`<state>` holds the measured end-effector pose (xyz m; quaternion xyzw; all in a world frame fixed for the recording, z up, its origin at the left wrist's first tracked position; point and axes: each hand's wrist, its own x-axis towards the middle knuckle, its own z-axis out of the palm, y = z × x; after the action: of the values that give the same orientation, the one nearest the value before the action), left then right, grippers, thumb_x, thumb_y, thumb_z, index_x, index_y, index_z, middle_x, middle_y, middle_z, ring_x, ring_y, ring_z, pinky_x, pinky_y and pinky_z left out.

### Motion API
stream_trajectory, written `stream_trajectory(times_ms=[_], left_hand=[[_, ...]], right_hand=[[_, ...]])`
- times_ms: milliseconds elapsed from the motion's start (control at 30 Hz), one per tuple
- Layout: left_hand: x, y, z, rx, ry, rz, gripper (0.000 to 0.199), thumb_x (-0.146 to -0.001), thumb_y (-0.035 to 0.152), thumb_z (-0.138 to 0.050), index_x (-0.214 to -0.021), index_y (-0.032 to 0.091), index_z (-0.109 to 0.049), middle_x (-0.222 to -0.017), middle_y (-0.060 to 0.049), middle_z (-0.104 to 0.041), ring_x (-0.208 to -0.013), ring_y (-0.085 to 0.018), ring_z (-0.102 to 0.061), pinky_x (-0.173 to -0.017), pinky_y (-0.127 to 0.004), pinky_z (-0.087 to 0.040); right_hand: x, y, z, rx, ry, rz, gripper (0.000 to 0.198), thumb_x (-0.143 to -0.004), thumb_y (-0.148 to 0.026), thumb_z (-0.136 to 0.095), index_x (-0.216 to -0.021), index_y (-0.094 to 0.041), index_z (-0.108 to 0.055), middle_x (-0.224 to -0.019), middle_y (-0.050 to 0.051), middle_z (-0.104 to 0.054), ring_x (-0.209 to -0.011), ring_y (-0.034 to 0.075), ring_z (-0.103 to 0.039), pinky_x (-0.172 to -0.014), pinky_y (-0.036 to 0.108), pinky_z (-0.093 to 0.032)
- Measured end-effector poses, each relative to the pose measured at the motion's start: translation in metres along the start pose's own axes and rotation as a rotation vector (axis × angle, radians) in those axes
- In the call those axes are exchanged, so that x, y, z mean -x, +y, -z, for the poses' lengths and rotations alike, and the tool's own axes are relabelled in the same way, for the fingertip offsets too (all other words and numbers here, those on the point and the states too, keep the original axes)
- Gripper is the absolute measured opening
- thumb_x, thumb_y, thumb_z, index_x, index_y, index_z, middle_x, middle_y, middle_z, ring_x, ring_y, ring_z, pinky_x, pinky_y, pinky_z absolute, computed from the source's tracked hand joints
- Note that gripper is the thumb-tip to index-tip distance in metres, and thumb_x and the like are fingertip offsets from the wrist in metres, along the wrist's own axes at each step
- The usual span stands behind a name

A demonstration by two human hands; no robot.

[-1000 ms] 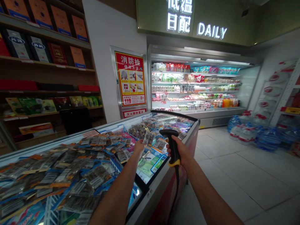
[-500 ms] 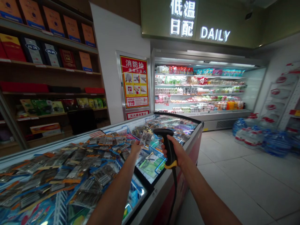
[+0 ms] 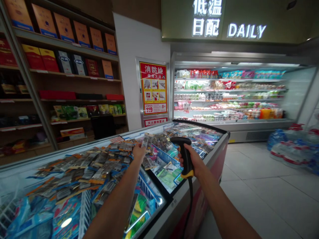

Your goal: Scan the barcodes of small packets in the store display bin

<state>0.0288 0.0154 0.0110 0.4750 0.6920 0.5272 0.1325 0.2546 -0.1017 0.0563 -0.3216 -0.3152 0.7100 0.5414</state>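
My right hand (image 3: 193,160) is wrapped round the grip of a black and yellow barcode scanner (image 3: 185,157), its cable hanging down in front of the freezer. The scanner's head is turned left, toward my other hand. My left hand (image 3: 139,152) pinches a small flat packet (image 3: 147,141) with a printed label, held up over the chest freezer (image 3: 171,202). Below and to the left, a heap of similar packets (image 3: 84,172) with orange and blue edges lies spread on the freezer top. Green bags (image 3: 165,177) show in the compartment under the scanner.
White wire baskets (image 3: 86,209) with blue bags stand inside the freezer at the near left. Boxed goods fill a wooden shelf (image 3: 77,73) at the left. A lit refrigerated display (image 3: 229,89) is at the back, with bundled water bottles (image 3: 291,146) on the floor at the right.
The view has swung left, so the scene shifts right. My left hand with the packet has drawn away from the scanner, to the left. My right hand keeps the scanner in about the same pose.
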Motion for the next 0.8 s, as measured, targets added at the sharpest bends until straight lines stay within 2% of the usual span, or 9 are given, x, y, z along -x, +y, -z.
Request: stream_trajectory(times_ms=[233, 400, 467, 600, 633, 733, 800], left_hand=[[-0.011, -0.002, 0.058, -0.195, 0.201, -0.004, 0.02, -0.066, 0.015, -0.048, -0.084, 0.016, -0.058, -0.08, -0.009, -0.063, -0.081, -0.026, -0.058, -0.071, -0.035, -0.041], [-0.007, -0.016, 0.084, -0.319, 0.216, 0.015, 0.026, -0.069, 0.017, -0.045, -0.092, 0.016, -0.056, -0.086, -0.011, -0.062, -0.084, -0.026, -0.057, -0.073, -0.037, -0.04], [-0.004, -0.021, 0.089, -0.379, 0.242, 0.001, 0.028, -0.07, 0.017, -0.044, -0.096, 0.015, -0.055, -0.09, -0.012, -0.06, -0.088, -0.027, -0.055, -0.076, -0.04, -0.039], [0.006, -0.022, 0.091, -0.542, 0.425, -0.084, 0.04, -0.067, 0.017, -0.047, -0.107, 0.013, -0.05, -0.107, -0.016, -0.052, -0.102, -0.032, -0.045, -0.08, -0.047, -0.035], [0.011, -0.021, 0.091, -0.564, 0.434, -0.085, 0.04, -0.068, 0.017, -0.046, -0.108, 0.013, -0.049, -0.11, -0.016, -0.05, -0.103, -0.031, -0.043, -0.081, -0.046, -0.034], [0.028, -0.014, 0.086, -0.606, 0.329, -0.138, 0.038, -0.071, 0.016, -0.043, -0.108, 0.015, -0.051, -0.116, -0.015, -0.047, -0.106, -0.028, -0.041, -0.085, -0.043, -0.033], [0.036, -0.011, 0.076, -0.623, 0.225, -0.236, 0.04, -0.073, 0.016, -0.041, -0.111, 0.018, -0.05, -0.118, -0.012, -0.047, -0.107, -0.025, -0.041, -0.089, -0.039, -0.031]], right_hand=[[-0.006, 0.004, 0.0, 0.016, -0.007, -0.003, 0.024, -0.075, -0.039, -0.047, -0.075, -0.015, -0.052, -0.049, -0.002, -0.05, -0.036, 0.008, -0.044, -0.034, 0.019, -0.036], [-0.008, 0.006, 0.002, 0.018, -0.004, 0.009, 0.025, -0.075, -0.039, -0.047, -0.074, -0.015, -0.052, -0.05, -0.001, -0.05, -0.037, 0.008, -0.045, -0.033, 0.019, -0.036], [-0.009, 0.006, 0.003, 0.007, -0.013, 0.016, 0.024, -0.075, -0.039, -0.047, -0.074, -0.015, -0.052, -0.049, -0.001, -0.051, -0.037, 0.008, -0.045, -0.033, 0.019, -0.036], [-0.005, 0.005, 0.004, -0.022, -0.009, 0.029, 0.021, -0.075, -0.036, -0.048, -0.073, -0.016, -0.053, -0.048, -0.001, -0.051, -0.037, 0.008, -0.046, -0.032, 0.019, -0.037], [-0.002, 0.006, 0.004, -0.015, 0.013, 0.023, 0.02, -0.075, -0.035, -0.048, -0.072, -0.016, -0.054, -0.048, -0.001, -0.051, -0.036, 0.008, -0.046, -0.032, 0.019, -0.037], [0.001, 0.009, 0.009, 0.034, 0.063, 0.018, 0.018, -0.077, -0.029, -0.045, -0.068, -0.018, -0.056, -0.047, 0.002, -0.053, -0.035, 0.007, -0.047, -0.033, 0.019, -0.036], [-0.008, 0.011, 0.018, 0.057, 0.038, 0.018, 0.023, -0.078, -0.028, -0.04, -0.068, -0.019, -0.058, -0.048, 0.004, -0.053, -0.035, 0.005, -0.048, -0.035, 0.02, -0.033]])
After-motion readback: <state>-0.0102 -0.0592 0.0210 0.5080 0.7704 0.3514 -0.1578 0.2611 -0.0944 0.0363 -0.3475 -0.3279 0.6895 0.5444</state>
